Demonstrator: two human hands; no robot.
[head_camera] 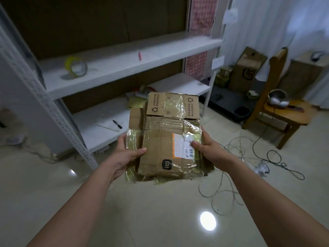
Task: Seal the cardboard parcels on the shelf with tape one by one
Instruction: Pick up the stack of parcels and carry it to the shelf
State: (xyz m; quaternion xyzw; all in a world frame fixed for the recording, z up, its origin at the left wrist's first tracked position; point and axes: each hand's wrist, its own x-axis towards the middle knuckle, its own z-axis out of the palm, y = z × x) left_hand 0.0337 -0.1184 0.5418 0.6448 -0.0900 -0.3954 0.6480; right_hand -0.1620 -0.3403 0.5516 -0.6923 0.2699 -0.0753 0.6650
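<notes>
Shelf (114, 68): a white metal rack on the left, its boards running away to the right; the upper board lies above and beyond the held parcel.
Parcel (165, 139): a worn cardboard box with old glossy tape and a barcode label, carried in the air in front of the rack over the tiled floor, not on any board. Its long axis runs away from the person, and the far flaps stand open.
Left hand (127, 157): its grip is closed on the parcel's left edge, thumb lying on top and fingers underneath.
Right hand (207, 145): its grip clamps the right edge the same way, thumb on the barcode label.
Tape roll (76, 67): standing on edge on the upper board, up and to the left of the parcel, well apart from both hands; the left hand is the nearer.
Key relation: both hands are busy, so I judge the parcel must be set down on a board before the left hand can reach for the tape.
Pen (117, 124): on the lower board, left of the parcel.
</notes>
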